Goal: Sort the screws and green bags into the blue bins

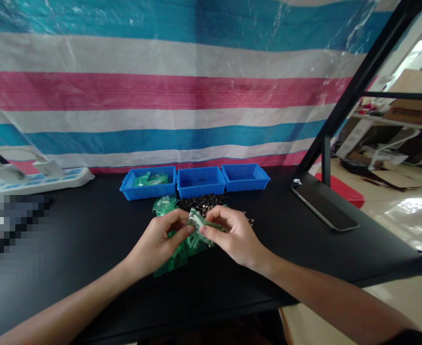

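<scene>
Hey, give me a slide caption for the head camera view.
Left hand and right hand pinch a green plastic bag before three blue trays on a black table.

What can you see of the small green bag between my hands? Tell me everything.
The small green bag looks like thin, see-through plastic, shiny and creased, with pale highlights. Your left hand and right hand pinch it from either side between thumb and fingers, covering part of it. In the picture, more green bags show just below it, and a pile of small dark parts shows behind it. Whether it is open, or holds anything, I can't tell.
</scene>
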`<state>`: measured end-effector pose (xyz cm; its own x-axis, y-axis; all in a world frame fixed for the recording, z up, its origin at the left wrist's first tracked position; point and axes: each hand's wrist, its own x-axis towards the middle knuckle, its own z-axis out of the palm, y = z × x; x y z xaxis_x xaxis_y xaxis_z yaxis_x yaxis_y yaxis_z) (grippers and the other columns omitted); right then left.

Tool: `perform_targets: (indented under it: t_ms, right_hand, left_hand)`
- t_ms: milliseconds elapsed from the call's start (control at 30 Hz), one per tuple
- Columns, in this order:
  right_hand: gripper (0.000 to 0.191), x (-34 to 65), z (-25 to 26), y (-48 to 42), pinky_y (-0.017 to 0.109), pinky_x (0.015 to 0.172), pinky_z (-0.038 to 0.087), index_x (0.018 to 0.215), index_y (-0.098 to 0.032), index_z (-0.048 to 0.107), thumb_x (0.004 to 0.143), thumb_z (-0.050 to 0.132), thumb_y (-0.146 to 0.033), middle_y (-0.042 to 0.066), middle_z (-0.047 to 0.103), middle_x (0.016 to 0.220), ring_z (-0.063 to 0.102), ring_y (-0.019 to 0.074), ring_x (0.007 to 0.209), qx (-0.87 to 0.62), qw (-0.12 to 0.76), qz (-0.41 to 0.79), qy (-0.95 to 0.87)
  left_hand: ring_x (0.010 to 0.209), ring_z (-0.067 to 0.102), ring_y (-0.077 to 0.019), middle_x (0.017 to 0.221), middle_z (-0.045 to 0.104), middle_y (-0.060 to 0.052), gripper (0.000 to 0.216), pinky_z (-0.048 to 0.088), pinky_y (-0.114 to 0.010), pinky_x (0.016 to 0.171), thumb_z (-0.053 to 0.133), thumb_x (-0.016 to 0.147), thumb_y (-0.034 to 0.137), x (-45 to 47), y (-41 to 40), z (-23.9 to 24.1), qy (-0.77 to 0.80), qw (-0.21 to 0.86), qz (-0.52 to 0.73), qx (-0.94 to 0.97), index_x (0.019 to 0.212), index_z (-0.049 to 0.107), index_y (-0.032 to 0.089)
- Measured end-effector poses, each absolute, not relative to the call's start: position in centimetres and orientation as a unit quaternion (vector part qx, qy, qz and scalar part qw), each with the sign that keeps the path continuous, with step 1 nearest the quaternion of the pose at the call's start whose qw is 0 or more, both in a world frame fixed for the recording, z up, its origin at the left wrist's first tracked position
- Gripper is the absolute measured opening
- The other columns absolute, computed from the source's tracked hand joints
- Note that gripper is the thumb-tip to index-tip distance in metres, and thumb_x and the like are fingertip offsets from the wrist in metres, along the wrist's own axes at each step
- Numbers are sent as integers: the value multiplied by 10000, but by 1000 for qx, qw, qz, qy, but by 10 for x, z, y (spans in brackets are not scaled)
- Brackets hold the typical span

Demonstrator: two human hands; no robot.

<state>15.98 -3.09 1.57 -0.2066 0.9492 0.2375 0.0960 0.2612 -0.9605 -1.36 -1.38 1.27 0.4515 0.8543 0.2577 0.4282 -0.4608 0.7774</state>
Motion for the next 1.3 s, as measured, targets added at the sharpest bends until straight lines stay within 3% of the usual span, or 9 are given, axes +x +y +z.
perform_targets:
  t_ms: [167,367,633,733,800,933,1033,1133,1300]
  right_hand:
    - [174,160,16,-31,215,514,363,600,-159,494,679,631,-231,-41,481,574,455,84,542,-431,486,442,-619]
    - [109,159,13,-29,220,536,383,734,-166,518,694,597,-229,-29,511,661,484,96,597,-422,483,451,-620]
    - [239,160,16,-30,216,494,360,583,-178,430,691,628,-260,-50,456,551,450,83,513,-422,509,436,-611]
    - [233,163,18,-31,219,511,366,604,-183,416,708,614,-245,-47,460,583,454,83,531,-398,542,430,-602]
    - [185,165,20,-32,219,520,366,646,-181,443,718,605,-233,-43,470,613,452,80,544,-390,554,420,-604]
    - [115,168,26,-34,217,519,358,690,-178,480,734,580,-214,-40,473,629,446,77,553,-386,555,405,-615]
    - [93,168,26,-36,219,519,358,704,-177,493,743,568,-216,-35,479,632,452,81,562,-388,546,403,-623]
    - [85,168,25,-35,221,525,363,711,-175,499,747,562,-221,-32,485,634,460,84,566,-389,540,402,-629]
    - [73,169,24,-34,220,533,361,717,-175,517,758,551,-225,-28,498,643,470,86,582,-386,534,400,-637]
  left_hand:
    - [566,460,-104,608,491,32,152,384,-205,521,494,814,294,-14,-11,13,407,332,342,779,784,548,156]
    - [567,478,-108,611,524,26,141,393,-214,536,490,803,273,-14,-14,15,426,281,328,795,765,554,154]
    - [575,509,-118,634,546,12,165,406,-214,524,505,803,312,-19,-4,17,427,307,358,771,801,557,156]
    - [570,523,-128,626,564,14,197,398,-215,514,534,771,344,-41,15,26,505,230,404,728,796,559,150]
    - [675,553,-146,741,602,4,242,423,-234,625,543,766,347,-63,29,35,577,135,416,690,886,579,140]
    - [773,564,-180,781,585,-3,363,409,-302,775,485,807,417,-102,47,43,677,-29,371,635,995,574,120]
    - [820,559,-184,786,591,10,361,411,-293,774,402,857,424,-111,57,35,650,-123,319,678,1043,560,158]
    - [851,559,-207,818,622,-16,364,421,-289,744,339,884,386,-106,68,22,666,-184,261,674,965,605,150]
    - [882,569,-274,908,672,-93,333,438,-345,714,409,846,374,-96,76,15,670,-175,219,688,915,659,165]
